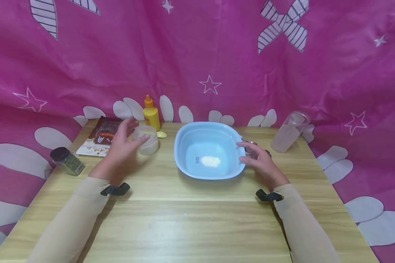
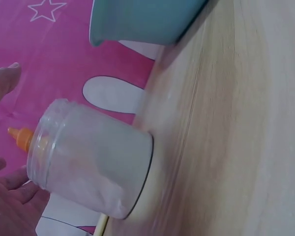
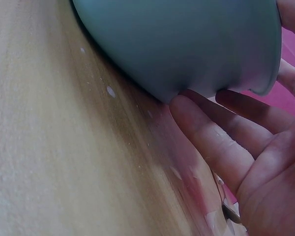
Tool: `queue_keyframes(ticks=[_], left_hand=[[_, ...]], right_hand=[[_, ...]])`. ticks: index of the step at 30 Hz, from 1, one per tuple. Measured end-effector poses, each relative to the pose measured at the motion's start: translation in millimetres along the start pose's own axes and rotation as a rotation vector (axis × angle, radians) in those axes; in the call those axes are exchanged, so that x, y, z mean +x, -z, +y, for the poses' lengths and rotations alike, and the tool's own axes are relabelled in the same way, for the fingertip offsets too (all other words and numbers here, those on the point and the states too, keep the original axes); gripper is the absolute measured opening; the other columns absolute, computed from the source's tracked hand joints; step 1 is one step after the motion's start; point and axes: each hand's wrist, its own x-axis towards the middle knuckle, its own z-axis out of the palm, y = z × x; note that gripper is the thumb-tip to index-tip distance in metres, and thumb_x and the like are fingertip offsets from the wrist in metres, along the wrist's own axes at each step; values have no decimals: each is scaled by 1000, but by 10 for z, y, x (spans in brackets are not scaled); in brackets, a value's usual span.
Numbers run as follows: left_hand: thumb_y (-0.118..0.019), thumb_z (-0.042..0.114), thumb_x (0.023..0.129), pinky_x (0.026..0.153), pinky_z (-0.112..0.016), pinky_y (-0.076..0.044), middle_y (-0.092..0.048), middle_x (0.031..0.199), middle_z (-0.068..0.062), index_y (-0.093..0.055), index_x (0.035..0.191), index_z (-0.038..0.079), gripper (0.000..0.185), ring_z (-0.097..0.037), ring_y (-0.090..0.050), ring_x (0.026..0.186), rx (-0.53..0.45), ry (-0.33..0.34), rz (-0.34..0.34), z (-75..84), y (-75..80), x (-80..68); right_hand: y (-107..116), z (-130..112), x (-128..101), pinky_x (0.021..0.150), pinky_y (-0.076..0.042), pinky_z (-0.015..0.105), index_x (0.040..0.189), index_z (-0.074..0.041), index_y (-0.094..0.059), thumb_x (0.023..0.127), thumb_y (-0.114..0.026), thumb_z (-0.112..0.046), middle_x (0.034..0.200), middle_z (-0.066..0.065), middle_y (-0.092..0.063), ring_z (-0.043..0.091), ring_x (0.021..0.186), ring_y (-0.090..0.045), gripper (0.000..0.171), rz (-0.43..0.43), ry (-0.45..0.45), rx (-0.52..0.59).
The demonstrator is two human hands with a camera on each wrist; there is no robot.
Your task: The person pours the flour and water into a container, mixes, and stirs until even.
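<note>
Pink star-printed cloth backed a wooden worktop (image 1: 191, 219) where the left hand (image 1: 120, 144) hovered open beside a jar (image 1: 147, 140) of powder, while the right hand (image 1: 260, 160), fingers relaxed, touched the blue bowl (image 1: 184, 140) rim, apparently steadying it.

Wooden table against a pink printed backdrop

A light wooden table (image 1: 191, 215) with a pale grain fills the lower part of the head view. Behind it and down both sides hangs a creased magenta cloth (image 1: 217, 54), printed with white outlined stars, white petal shapes and striped bows. The cloth drapes past the table's edges at left and right. The light is soft and even, throwing only faint shadows on the wood.
</note>
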Motion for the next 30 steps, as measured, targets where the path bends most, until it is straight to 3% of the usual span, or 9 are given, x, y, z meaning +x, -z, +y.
queue_keyframes(ticks=[3,10,16,23,30], left_hand=[[-87,31,99,134,-57,-30,-45,170,-20,-23,175,7,102,-41,-39,160,0,-9,4,13,-12,-34],[-88,39,97,129,-69,-32,-47,170,-14,-27,175,11,103,-44,-40,158,113,-74,-2,96,-98,-46],[-88,33,96,129,-70,-30,-46,169,-19,-29,174,8,101,-48,-39,157,107,-122,-20,186,-183,-67],[-90,29,93,127,-70,-34,-48,167,-14,-36,172,10,97,-47,-42,154,127,-208,-39,261,-278,-114],[-88,30,96,127,-69,-35,-47,168,-14,-34,173,10,96,-42,-44,154,138,-231,-89,325,-378,-167]], right_hand=[[-15,4,-12,106,-60,32,159,-22,-61,104,-81,-28,174,6,-43,35,138,-67,59,-15,13,20],[-22,-5,-13,104,-61,30,159,-18,-60,105,-80,-24,168,10,-51,33,128,-73,59,-9,60,12],[13,-4,-32,106,-60,31,160,-25,-61,106,-80,-29,169,2,-52,33,139,-66,57,24,69,-37],[99,-19,-41,123,-49,47,161,-25,-60,107,-79,-29,163,-1,-60,27,151,-56,57,81,124,-50],[169,-44,-58,112,-56,29,161,-16,-59,108,-75,-13,160,15,-61,42,151,-53,55,172,200,-7]])
